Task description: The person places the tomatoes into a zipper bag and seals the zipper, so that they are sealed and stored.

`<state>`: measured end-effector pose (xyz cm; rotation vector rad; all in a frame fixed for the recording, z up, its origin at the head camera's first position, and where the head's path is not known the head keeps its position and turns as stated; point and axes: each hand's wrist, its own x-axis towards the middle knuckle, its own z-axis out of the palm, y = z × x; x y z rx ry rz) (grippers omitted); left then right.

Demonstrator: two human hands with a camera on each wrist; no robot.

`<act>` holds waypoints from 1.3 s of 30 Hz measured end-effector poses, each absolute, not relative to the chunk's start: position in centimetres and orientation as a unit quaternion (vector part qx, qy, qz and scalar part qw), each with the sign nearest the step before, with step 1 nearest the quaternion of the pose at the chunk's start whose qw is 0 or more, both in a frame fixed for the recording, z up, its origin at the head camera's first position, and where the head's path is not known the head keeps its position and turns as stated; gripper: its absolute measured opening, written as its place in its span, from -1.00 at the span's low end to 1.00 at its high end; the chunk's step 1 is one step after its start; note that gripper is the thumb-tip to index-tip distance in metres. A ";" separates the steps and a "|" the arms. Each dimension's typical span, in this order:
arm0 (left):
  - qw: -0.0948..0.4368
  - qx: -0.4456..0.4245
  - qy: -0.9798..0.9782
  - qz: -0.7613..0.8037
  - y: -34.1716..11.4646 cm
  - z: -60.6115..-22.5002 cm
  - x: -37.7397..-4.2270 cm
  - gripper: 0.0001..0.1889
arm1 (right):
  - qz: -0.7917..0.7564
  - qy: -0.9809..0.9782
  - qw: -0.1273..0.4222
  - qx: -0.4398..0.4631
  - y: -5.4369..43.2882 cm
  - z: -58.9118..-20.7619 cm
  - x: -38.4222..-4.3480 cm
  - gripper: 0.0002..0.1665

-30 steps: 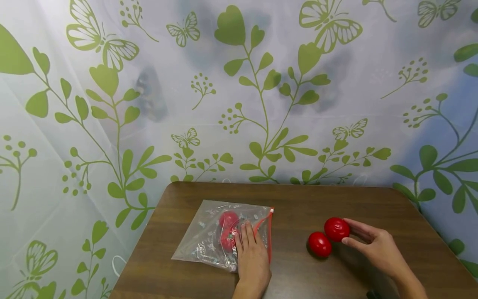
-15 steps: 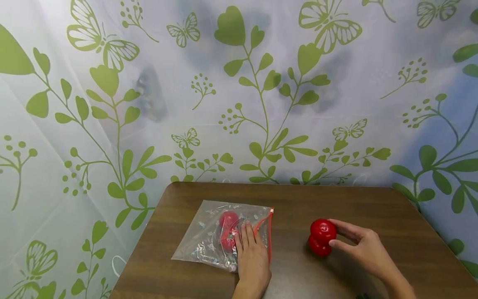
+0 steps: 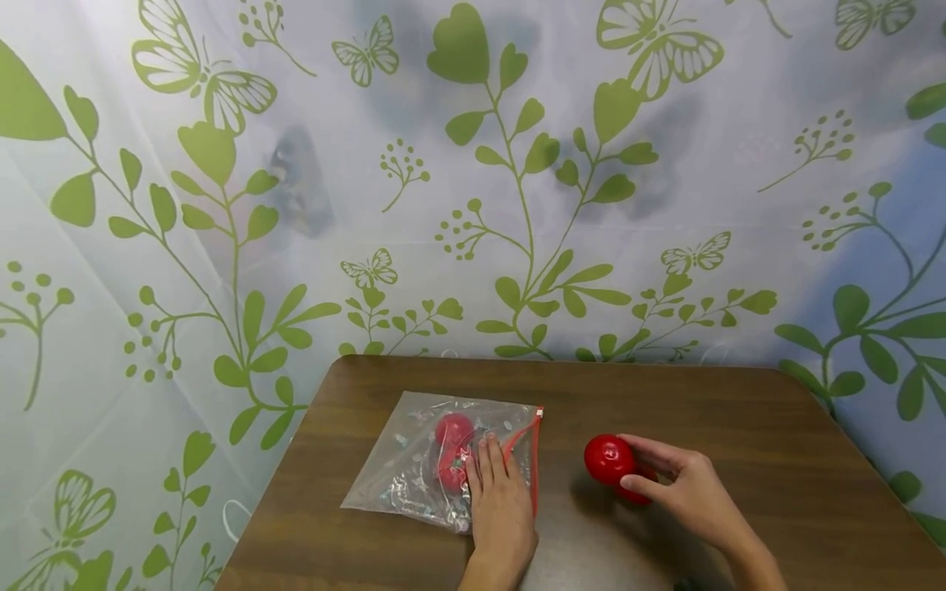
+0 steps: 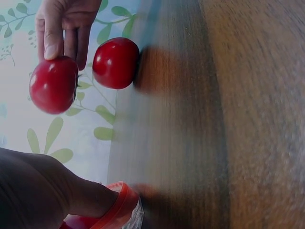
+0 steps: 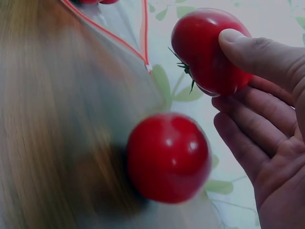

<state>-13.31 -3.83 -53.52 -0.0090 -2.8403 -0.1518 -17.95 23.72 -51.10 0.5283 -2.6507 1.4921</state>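
Observation:
A tomato (image 3: pixel 609 460) is gripped between the thumb and fingers of my right hand (image 3: pixel 698 497), held above the table. Its green stem shows in the right wrist view. Another tomato (image 5: pixel 169 157) rests on the table just below, partly hidden by the hand in the head view. My left hand (image 3: pixel 502 513) lies over the clear zip bag (image 3: pixel 384 480), holding it near its orange-edged mouth. The thumb (image 4: pixel 93 198) is at the orange rim in the left wrist view; its tip is partly hidden. Inside the bag are two tomatoes (image 3: pixel 454 429), seen through the plastic.
The brown wooden table (image 3: pixel 569 386) carries the bag on the left and the loose tomato on the right. A curtain (image 3: pixel 547 205) with green leaves and butterflies hangs behind the table. A small dark object (image 3: pixel 687 584) shows near my right wrist.
My right hand has lifted the tomato and carried it left, over the other one toward the bag. The left hand and bag stay in place; the head view has shifted slightly.

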 end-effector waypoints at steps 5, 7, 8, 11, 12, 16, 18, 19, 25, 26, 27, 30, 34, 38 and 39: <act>0.144 -0.002 -0.988 -0.055 -3.9 -53.4 -13.3 -0.01 | 0.491 -0.853 0.021 0.176 22.5 -51.3 -18.3 -0.32; 0.142 -0.002 -0.988 -0.060 -3.9 -53.4 -13.3 -0.01 | 0.492 -0.851 0.019 0.183 22.0 -51.4 -18.3 -0.33; 0.141 -0.002 -0.988 -0.062 -3.9 -53.4 -13.4 -0.01 | 0.495 -0.849 0.018 0.186 21.7 -51.5 -18.3 -0.33; 0.134 -0.003 -0.989 -0.067 -3.9 -53.4 -13.4 0.01 | 0.501 -0.843 0.016 0.194 21.0 -51.5 -18.4 -0.35; 0.132 -0.003 -0.989 -0.068 -3.9 -53.3 -13.4 0.02 | 0.504 -0.841 0.015 0.197 20.8 -51.6 -18.4 -0.36; 0.121 -0.005 -0.991 -0.062 -3.9 -53.3 -13.4 0.04 | 0.513 -0.835 0.011 0.200 20.0 -52.0 -18.6 -0.37; 0.118 -0.005 -0.991 -0.057 -3.9 -53.3 -13.4 0.03 | 0.515 -0.832 0.007 0.203 19.6 -52.2 -18.8 -0.37; 0.118 -0.004 -0.992 -0.055 -3.9 -53.3 -13.4 0.03 | 0.516 -0.832 0.006 0.204 19.5 -52.3 -18.9 -0.37; 0.123 -0.005 -0.991 -0.054 -3.9 -53.5 -13.4 0.05 | 0.507 -0.838 -0.002 0.202 18.5 -52.8 -19.5 -0.34; 0.124 -0.005 -0.991 -0.054 -3.9 -53.5 -13.4 0.06 | 0.507 -0.838 -0.005 0.202 18.3 -52.8 -19.5 -0.34; 0.124 -0.006 -0.991 -0.054 -3.9 -53.5 -13.4 0.07 | 0.510 -0.836 -0.009 0.203 18.2 -52.8 -19.6 -0.34; 0.121 -0.006 -0.991 -0.052 -3.9 -53.5 -13.4 0.09 | 0.524 -0.826 -0.021 0.207 17.6 -52.9 -19.8 -0.32; 0.112 -0.003 -0.992 -0.053 -3.9 -53.5 -13.4 0.10 | 0.535 -0.819 -0.034 0.205 16.8 -53.1 -20.1 -0.31; 0.108 -0.003 -0.992 -0.060 -3.9 -53.5 -13.4 0.09 | 0.536 -0.818 -0.041 0.205 16.1 -53.6 -20.3 -0.31; 0.108 -0.004 -0.992 -0.062 -3.9 -53.5 -13.4 0.09 | 0.536 -0.818 -0.042 0.205 15.9 -53.7 -20.4 -0.31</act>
